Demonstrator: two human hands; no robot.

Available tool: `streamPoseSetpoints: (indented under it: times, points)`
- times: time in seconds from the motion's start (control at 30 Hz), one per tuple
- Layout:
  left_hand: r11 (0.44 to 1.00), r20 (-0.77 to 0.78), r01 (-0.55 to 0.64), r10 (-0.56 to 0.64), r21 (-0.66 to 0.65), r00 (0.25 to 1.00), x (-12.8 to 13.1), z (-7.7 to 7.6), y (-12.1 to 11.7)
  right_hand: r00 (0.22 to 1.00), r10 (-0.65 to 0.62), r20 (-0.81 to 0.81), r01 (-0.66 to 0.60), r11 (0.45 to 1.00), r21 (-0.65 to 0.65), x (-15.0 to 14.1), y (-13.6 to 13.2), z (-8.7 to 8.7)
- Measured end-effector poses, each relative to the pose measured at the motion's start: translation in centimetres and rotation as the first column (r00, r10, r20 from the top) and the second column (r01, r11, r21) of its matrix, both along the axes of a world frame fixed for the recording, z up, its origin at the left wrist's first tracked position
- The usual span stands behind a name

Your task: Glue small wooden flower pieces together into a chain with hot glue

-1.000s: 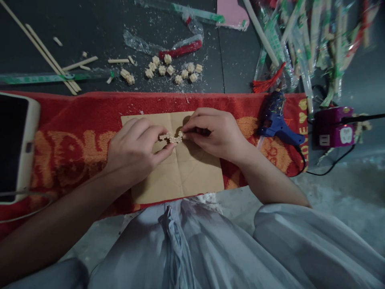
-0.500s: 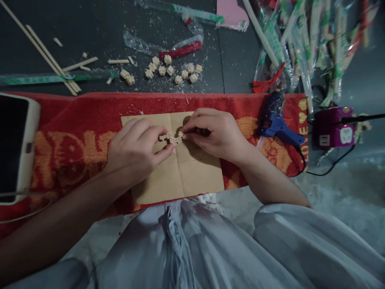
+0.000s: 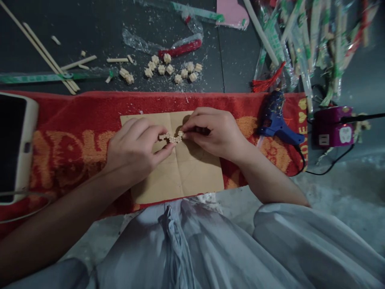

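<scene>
Pale beaded piece (image 3: 171, 137) pinched by both hands over brown sheet (image 3: 180, 172)

The beaded piece, made of small joined clusters, is located above the upper middle of the brown sheet, near its centre crease. The left hand (image 3: 132, 146) grips it between thumb and fingers at its left part and lower edge; the right hand (image 3: 215, 130) has its fingertips closed on the right end.

The sheet lies on a red towel (image 3: 72, 112) with orange lettering. On the towel, a blue glue gun (image 3: 275, 124) rests to the right and a phone (image 3: 13, 148) at the far left. Beyond the towel, loose pale clusters (image 3: 167, 58) sit on the dark table (image 3: 105, 32) beside a red strip (image 3: 183, 49). Thin sticks (image 3: 45, 52) lie at upper left. A purple box (image 3: 332, 128) stands right of the towel.
</scene>
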State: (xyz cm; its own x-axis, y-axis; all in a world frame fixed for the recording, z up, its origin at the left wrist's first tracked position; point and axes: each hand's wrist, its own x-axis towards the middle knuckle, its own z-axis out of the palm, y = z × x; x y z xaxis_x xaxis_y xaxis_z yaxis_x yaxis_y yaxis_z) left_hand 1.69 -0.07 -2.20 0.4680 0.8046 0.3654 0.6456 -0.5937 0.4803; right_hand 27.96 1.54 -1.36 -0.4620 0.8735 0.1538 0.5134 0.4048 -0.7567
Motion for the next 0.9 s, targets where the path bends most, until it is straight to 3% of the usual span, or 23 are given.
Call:
streamPoseSetpoints:
  times: [0.47, 0.9]
  points:
    - [0.995, -0.012, -0.003, 0.005, 0.099, 1.0, 0.05, -0.51, -0.12, 1.0, 0.002, 0.023, -0.001, 1.0, -0.018, 0.01, -0.06, 0.05]
    - [0.996, -0.054, -0.008, 0.013, 0.089, 0.998, 0.06, -0.23, -0.22, 1.0, 0.014, 0.013, -0.014, 1.0, 0.01, 0.11, -0.09, 0.14]
